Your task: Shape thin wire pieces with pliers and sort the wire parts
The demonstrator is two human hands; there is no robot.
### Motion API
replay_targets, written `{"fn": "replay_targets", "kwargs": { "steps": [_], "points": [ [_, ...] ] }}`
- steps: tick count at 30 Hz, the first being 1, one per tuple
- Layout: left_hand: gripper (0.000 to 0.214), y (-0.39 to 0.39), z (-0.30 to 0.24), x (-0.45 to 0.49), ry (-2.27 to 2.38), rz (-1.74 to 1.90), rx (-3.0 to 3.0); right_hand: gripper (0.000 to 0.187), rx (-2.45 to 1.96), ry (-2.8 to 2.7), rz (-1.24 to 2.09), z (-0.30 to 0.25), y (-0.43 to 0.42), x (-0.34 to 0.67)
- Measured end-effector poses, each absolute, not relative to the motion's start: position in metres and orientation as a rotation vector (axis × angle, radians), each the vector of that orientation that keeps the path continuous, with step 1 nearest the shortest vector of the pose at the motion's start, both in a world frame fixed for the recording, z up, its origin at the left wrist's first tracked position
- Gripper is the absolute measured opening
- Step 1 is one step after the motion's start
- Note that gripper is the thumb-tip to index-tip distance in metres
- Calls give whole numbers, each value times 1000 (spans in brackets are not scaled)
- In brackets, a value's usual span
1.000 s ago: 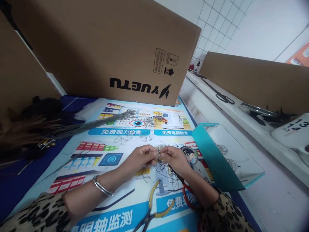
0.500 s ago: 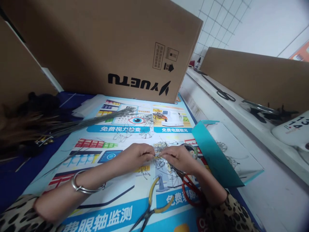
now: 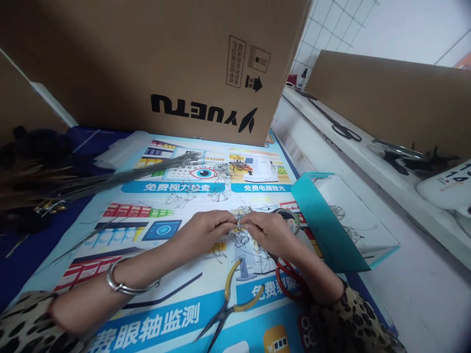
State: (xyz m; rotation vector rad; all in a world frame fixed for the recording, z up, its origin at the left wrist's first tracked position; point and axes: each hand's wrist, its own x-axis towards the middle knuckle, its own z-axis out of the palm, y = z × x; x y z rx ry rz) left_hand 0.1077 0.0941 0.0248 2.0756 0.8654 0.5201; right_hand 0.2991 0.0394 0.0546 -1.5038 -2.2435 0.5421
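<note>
My left hand [image 3: 211, 229] and my right hand [image 3: 270, 233] meet fingertip to fingertip at the middle of the table. Both are closed in a pinch on a thin wire, of which only a small yellowish bit shows between the fingers. Around and below the fingertips lies a tangle of fine wire [image 3: 242, 240], dark and silvery with some yellow. Nearer to me rest yellow-handled pliers [image 3: 225, 310], handles spread. Red-handled scissors [image 3: 289, 282] lie partly under my right forearm. Just beyond my right hand is a round roll [image 3: 290, 219], partly covered.
A teal-edged box [image 3: 318, 223] with wire shapes inside stands at right. Long straight wires [image 3: 162, 169] and dark bristly material [image 3: 40, 171] lie at left. A large cardboard box [image 3: 176, 59] walls off the back. Black scissors [image 3: 346, 131] sit on the white ledge [image 3: 312, 110].
Both hands stay pinched together, with the fingertips now slightly closer. The whole view has shifted a little, so the table and boxes appear higher and further left.
</note>
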Motion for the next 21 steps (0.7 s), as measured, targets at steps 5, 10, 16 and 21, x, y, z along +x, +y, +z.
{"fn": "replay_targets", "kwargs": {
  "steps": [5, 10, 16, 21],
  "points": [
    [26, 93, 21, 106, 985, 401, 2271, 22, -1529, -2237, 497, 56, 38, 302],
    [22, 88, 23, 105, 1022, 325, 2375, 19, -1477, -2230, 517, 55, 38, 306],
    [25, 96, 25, 104, 710, 299, 2168, 22, -1347, -2445, 535, 62, 41, 315],
    [26, 101, 22, 104, 670, 294, 2132, 21, -1385, -2516, 489, 63, 42, 315]
  ]
}}
